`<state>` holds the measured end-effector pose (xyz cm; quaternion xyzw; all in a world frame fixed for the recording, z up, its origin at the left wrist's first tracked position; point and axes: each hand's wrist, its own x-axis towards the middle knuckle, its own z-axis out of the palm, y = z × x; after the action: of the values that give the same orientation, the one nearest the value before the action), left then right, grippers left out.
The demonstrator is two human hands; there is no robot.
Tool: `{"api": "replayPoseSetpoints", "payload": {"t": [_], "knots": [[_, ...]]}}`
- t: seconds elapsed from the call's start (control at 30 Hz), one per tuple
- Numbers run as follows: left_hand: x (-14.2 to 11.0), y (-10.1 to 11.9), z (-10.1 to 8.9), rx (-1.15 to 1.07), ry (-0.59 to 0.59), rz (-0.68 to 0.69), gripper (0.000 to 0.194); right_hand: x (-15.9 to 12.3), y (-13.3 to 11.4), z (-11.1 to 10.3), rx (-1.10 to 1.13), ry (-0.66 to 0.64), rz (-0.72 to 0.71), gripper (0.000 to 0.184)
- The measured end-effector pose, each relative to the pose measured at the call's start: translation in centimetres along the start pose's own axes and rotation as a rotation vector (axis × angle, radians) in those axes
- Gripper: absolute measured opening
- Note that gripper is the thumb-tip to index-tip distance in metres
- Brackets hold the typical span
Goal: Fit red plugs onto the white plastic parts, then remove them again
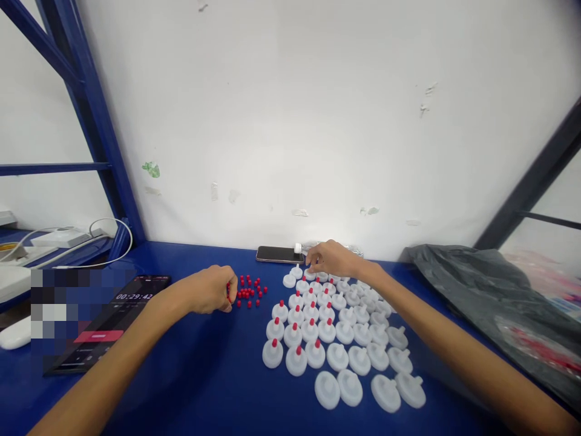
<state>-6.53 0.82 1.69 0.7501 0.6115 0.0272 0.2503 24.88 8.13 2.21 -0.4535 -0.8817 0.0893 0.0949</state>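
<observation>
My left hand (pixel 212 289) is closed in a pinch at the left edge of a scatter of small red caps (pixel 246 293), and red shows at its fingertips. My right hand (pixel 334 259) reaches to the far row of discs. Its thumb and fingers close on a translucent white disc with a short spout (pixel 309 275), partly hidden by the fingers. Nearer to me stand rows of similar discs, several with a red cap on the spout, such as the capped disc (pixel 273 355). To the right, uncapped discs (pixel 359 361) lie tilted or flat.
A dark phone (pixel 280 254) lies by the wall, beside a clear bottle with a white cap (pixel 298 248). At left a tablet (pixel 113 321) displays a running timer. Dark plastic bags (pixel 449 278) cover the table's right side. Blue frame posts (pixel 97 115) rise at left.
</observation>
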Motion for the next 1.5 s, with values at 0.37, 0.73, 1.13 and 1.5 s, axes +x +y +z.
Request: {"api": "replayPoseSetpoints", "payload": {"t": [0.37, 0.73, 1.13, 1.5], "knots": [[0.3, -0.3, 0.4, -0.008, -0.028, -0.003, 0.012, -2.1, -1.4, -2.9, 0.120, -0.250, -0.009, 0.022], [-0.3, 0.2, -0.5, 0.085, 0.103, 0.044, 0.016, -2.0, -1.9, -2.9, 0.101, -0.098, -0.046, 0.010], [-0.7, 4.6, 1.4, 0.068, 0.523, 0.405, 0.028, -3.1, -6.1, -2.9, 0.168, 0.018, -0.214, 0.011], [-0.5, 5.6, 3.3, -0.034, 0.585, 0.449, 0.040, -3.5, -8.3, -2.3, 0.340, 0.112, -0.294, 0.026]]}}
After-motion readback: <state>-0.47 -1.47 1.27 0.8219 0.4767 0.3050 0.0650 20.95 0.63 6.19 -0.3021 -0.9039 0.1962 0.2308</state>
